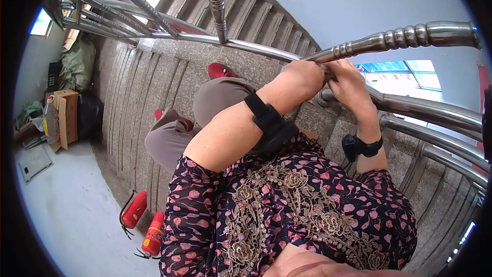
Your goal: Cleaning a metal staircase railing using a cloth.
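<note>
A shiny stainless-steel stair railing [446, 105] runs across the upper part of the head view, with a ringed metal baluster [392, 39] reaching in from the right. My left hand [306, 75] is closed at the baluster's lower end, its knuckles turned up and its fingertips hidden behind the metal. Close beside it, almost touching, my right hand [350, 83] curls round the same spot, thumb on the near side. Whether anything thin lies between my palms and the metal cannot be seen. Each wrist wears a black strap with a small device.
Grey speckled stone steps [154, 77] lie under my red shoes [219, 70], and another flight [246, 7] descends beyond the railing. Two red fire extinguishers [154, 233] stand at the lower left. A cardboard box [66, 118], a clear bottle [50, 120] and bags fill the left corner.
</note>
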Motion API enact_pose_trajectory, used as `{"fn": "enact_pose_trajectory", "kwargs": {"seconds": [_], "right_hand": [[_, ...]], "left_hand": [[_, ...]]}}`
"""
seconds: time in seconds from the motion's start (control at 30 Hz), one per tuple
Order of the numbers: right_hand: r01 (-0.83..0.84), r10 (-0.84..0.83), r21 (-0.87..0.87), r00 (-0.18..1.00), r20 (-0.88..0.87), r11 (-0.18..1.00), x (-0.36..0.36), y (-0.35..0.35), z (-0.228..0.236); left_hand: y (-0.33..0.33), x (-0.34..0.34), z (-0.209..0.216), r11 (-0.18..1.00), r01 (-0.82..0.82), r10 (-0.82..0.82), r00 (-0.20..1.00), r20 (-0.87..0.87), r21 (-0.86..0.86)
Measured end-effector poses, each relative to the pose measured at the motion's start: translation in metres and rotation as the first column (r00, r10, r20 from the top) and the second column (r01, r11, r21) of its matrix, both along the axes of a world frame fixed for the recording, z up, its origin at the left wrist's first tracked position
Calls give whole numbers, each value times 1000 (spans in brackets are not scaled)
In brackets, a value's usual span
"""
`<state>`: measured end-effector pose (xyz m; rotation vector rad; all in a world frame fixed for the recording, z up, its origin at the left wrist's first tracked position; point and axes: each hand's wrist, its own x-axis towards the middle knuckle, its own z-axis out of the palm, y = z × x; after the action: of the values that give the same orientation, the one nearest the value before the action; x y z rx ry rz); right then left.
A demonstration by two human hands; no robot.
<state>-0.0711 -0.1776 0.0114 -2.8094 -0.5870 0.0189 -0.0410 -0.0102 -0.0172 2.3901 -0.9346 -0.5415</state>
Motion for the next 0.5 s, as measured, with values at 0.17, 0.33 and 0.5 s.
{"fn": "enact_pose_trajectory", "kwargs": {"seconds": [0.17, 0.33, 0.5], "right_hand": [[83, -97, -168, 992, -82, 982, -13, -20, 36], [173, -191, -223, 980, -61, 959, -39, -32, 60], [204, -213, -142, 975, -54, 969, -55, -38, 75]], "left_hand": [[-9, 1, 11, 993, 67, -70, 997, -27, -98], [-31, -5, 4, 954, 103, -95, 995, 42, -282], [-50, -4, 4, 853, 101, -69, 994, 81, -512]]}}
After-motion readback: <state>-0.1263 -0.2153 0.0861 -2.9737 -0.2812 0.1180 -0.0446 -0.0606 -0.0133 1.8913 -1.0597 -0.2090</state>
